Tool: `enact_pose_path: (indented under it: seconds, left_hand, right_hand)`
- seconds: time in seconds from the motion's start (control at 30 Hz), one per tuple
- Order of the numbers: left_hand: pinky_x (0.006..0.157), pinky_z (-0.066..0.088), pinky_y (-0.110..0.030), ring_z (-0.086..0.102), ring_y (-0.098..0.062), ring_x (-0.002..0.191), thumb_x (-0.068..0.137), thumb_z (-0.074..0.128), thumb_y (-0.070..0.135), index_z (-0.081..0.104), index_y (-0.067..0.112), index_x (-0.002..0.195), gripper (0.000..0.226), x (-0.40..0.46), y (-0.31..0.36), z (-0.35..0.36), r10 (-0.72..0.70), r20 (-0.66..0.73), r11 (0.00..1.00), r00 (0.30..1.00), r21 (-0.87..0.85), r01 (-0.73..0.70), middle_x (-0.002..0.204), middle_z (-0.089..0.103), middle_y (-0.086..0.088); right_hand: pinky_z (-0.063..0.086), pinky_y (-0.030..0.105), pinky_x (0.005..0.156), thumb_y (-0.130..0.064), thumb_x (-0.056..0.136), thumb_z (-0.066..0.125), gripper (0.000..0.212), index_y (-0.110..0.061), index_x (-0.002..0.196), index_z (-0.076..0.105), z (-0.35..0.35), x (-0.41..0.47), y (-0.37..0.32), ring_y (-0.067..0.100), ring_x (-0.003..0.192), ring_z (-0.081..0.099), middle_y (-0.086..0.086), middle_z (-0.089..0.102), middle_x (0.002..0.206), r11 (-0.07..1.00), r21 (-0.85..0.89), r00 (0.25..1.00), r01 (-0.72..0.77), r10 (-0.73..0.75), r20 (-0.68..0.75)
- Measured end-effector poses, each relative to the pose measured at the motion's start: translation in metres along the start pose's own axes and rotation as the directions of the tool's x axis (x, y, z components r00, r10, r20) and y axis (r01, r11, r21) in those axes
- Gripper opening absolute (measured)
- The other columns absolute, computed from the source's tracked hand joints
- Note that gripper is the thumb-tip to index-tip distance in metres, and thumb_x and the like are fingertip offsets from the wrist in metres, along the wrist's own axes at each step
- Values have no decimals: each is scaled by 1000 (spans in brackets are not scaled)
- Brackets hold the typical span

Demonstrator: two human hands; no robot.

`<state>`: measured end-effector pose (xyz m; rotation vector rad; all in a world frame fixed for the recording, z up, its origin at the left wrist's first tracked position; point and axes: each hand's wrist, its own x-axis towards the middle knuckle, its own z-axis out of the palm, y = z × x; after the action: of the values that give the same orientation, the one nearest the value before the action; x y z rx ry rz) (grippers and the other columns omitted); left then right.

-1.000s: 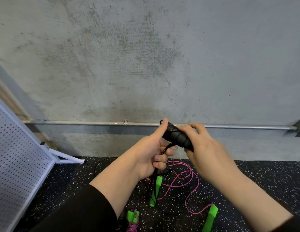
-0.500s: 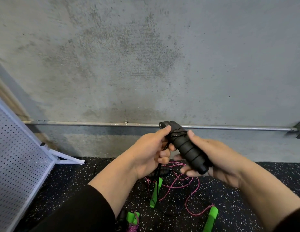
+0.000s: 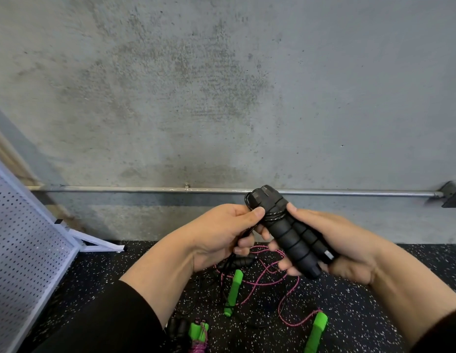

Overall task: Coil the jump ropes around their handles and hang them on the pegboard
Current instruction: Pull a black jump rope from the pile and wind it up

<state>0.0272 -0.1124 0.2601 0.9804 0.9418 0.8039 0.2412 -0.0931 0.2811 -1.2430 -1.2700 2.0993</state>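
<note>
head view: right hand (image 3: pixel 341 247) gripped paired black handles (image 3: pixel 288 231); left hand (image 3: pixel 222 234) pinched black rope (image 3: pixel 247 231) at their 9 o'clock.

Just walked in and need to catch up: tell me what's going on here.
A person is coiling a black jump rope. The right hand grips the two black handles held together, with a few turns of cord near their top end; the left hand pinches the cord beside them. On the speckled floor lie a loose pink rope with green handles and another green-handled bundle. The white pegboard leans at left.
</note>
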Motion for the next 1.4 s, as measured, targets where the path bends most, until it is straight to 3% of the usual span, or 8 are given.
enact_pose_path:
  seconds: [0.23,0.43,0.87,0.93,1.07,1.17,1.23,1.4]
  left_hand:
    - [41,20,-18,25,-6,38,102,57,39,66,8,94,33,2,-2,-5,-86,-151,985,985,135,107,64,56,-2]
    - [42,16,-19,20,-7,38,104,51,44,68,2,114,46,9,-8,4,-169,-251,973,953,113,203,56,48,4]
    - [43,21,-21,29,-8,42,90,63,62,59,17,95,46,13,-13,8,-174,-343,979,923,-162,124,60,50,1]
    - [44,21,-22,28,-8,43,93,62,59,59,16,97,43,15,-14,5,-123,-374,987,919,-142,74,59,49,1]
    - [45,22,-21,26,-9,48,97,59,53,59,15,97,39,15,-12,-1,-15,-318,994,948,-103,-19,62,48,1]
    - [47,24,-21,27,-9,50,97,59,52,57,14,96,38,14,-11,-2,25,-248,995,969,-91,-49,65,50,1]
    - [49,24,-21,28,-8,50,97,59,51,56,14,94,37,13,-9,-2,60,-227,994,972,-76,-79,67,51,0]
    - [48,28,-21,32,-8,49,98,59,47,55,11,97,37,13,-9,-2,91,-257,991,962,-67,-112,66,53,0]
  right_hand:
    - [57,37,59,-32,86,71,28,-19,111,71,6,8,-1,33,63,65,18,73,87,964,-180,948,196,-233,-215]
    - [50,28,63,-42,87,75,21,-47,104,63,3,22,3,10,67,63,-10,69,76,636,-760,746,130,-568,-347]
    - [47,37,81,-58,90,59,65,-56,146,26,20,30,23,18,95,47,-5,45,106,-116,-993,771,5,-632,78]
    - [43,31,89,-58,89,61,71,-58,149,23,17,31,22,13,102,44,-8,43,112,-3,-997,788,78,-612,63]
    - [41,5,85,-56,88,61,50,-38,134,58,11,25,9,-9,103,60,-20,63,115,661,-704,779,260,-574,-252]
    - [57,35,90,-56,94,49,58,-8,115,73,3,21,3,30,105,72,15,76,109,964,-107,917,244,-265,-297]
    - [64,45,74,-51,95,48,59,-2,120,70,3,13,0,40,86,74,30,71,113,970,226,989,93,-63,-133]
    - [55,29,49,-44,99,54,51,-5,129,67,-5,12,7,25,61,61,25,66,109,921,381,979,-79,0,203]
